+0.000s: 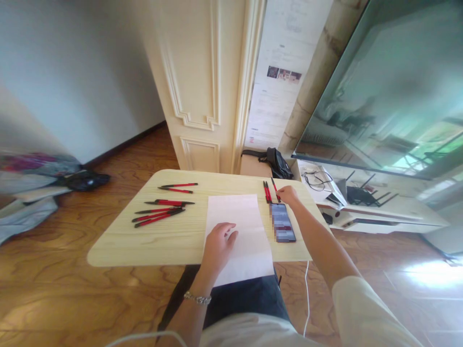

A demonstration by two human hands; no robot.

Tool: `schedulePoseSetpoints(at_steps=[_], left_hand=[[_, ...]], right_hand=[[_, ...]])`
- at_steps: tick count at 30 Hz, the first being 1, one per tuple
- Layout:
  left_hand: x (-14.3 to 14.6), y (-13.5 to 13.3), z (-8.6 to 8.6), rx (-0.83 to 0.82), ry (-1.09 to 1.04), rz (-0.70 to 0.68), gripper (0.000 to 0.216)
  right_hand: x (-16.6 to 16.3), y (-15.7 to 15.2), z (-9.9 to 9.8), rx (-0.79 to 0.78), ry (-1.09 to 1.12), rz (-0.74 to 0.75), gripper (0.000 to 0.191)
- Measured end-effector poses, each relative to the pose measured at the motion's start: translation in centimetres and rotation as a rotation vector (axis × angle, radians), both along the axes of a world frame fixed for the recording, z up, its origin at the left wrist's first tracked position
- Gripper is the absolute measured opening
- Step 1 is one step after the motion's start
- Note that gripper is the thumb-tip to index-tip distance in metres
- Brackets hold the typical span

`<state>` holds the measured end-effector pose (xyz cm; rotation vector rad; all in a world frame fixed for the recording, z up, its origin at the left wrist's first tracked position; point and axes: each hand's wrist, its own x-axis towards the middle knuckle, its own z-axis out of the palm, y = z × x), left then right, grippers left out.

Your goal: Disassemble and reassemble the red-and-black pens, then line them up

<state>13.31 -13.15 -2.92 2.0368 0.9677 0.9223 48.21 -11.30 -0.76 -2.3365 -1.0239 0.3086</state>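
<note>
My right hand (288,195) is at the table's far right, its fingers closed on a red and black pen (275,187). Just left of that pen lie two similar pens (266,192), side by side. Below them rests a phone (283,222) with its screen lit. Over a sheet of white paper (249,241) my left hand (219,246) hovers or rests with curled fingers apart, holding nothing; whether it touches the sheet I cannot tell. Several more red and black pens (159,216) lie loosely grouped on the left half of the table, with two pens (178,187) farther back.
The pale wooden table (119,248) has rounded corners, and the paper hangs over its near edge. A black bag (278,163) sits behind it. To the right stand a low white cabinet (390,217) with a router (365,195) and a large television screen (390,91). A white cable (307,299) hangs below.
</note>
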Motion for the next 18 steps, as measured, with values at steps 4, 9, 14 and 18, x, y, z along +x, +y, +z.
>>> schedulePoseSetpoints(at_steps=[4,9,14,18], left_hand=[[-0.4,0.3,-0.5,0.025,0.044,0.015,0.022],[-0.6,0.7,-1.1,0.050,0.092,0.032,0.021],[-0.4,0.8,-1.5,0.124,0.169,0.036,0.019],[-0.1,0.9,-1.9,0.156,0.229,0.016,0.020]], right_hand=[[0.0,1.7,-1.1,-0.097,-0.054,-0.005,0.016],[-0.3,1.9,-1.9,-0.151,-0.094,0.015,0.019],[-0.4,1.6,-2.2,-0.175,-0.097,0.032,0.024],[-0.6,1.6,-2.2,-0.179,-0.095,0.045,0.026]])
